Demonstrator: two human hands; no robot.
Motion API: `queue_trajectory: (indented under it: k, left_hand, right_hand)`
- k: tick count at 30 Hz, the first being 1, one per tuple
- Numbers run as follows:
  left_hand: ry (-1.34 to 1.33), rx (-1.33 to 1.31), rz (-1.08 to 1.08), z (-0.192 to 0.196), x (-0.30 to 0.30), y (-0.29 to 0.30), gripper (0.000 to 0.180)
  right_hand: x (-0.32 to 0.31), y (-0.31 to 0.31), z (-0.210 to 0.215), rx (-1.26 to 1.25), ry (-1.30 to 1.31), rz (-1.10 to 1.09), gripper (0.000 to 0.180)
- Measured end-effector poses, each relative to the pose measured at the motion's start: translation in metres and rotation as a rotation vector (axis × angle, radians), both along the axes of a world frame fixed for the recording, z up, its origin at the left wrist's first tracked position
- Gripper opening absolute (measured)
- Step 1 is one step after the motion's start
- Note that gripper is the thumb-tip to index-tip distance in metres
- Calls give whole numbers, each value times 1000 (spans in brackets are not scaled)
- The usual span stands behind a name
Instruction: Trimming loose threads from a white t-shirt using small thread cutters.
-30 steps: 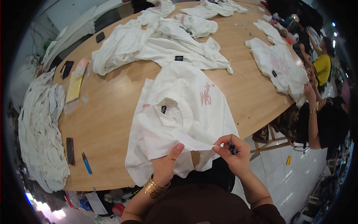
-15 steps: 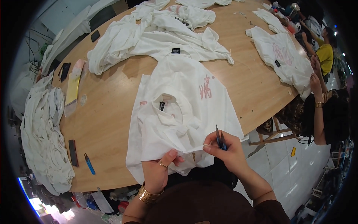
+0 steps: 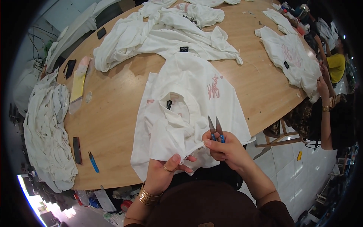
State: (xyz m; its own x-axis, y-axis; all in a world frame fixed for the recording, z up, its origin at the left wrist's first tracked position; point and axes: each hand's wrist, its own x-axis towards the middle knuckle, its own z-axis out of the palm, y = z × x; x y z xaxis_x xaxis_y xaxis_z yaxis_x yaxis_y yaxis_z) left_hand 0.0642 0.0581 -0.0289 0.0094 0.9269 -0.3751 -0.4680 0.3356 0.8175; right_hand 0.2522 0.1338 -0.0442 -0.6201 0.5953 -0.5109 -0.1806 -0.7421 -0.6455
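A white shirt (image 3: 160, 142) with pink script lies spread in front of me, its collar and dark neck label facing up. My left hand (image 3: 164, 170) is closed on the shirt's near edge, thumb on top and fingertips beneath. Blue-handled thread snips (image 3: 212, 130) sit in my right hand (image 3: 228, 151), their two blades apart and pointing away from me. The thumb and fingertips of that hand also meet the edge of the white cloth, to the right of my left hand.
White garments (image 3: 121, 41) heap across the far side of the wooden table (image 3: 109, 125). A stack of white cloth (image 3: 47, 140) lies at left, near another pair of blue snips (image 3: 93, 162) and a dark red case (image 3: 77, 150). At right, a person's hand (image 3: 322, 87) touches another white shirt (image 3: 289, 56).
The snips in my right hand have turned, and their blades now show spread apart. My left fingers have shifted along the cloth edge. The whole view has shifted slightly.
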Motion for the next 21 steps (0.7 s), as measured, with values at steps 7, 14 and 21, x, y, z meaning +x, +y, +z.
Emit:
queue_trajectory:
  k: [7, 14, 21]
  left_hand:
    - [-153, -17, -43, -2, -1, -5, 54]
    - [-230, 1, 22, -3, 5, 1, 54]
    - [-165, 60, 3, -6, 7, 0, 54]
  right_hand:
    - [-6, -4, -7, -19, -6, -46, 14]
    - [-8, -26, 0, 764, -353, -232, 28]
    - [-5, -38, 10, 516, -155, 142, 26]
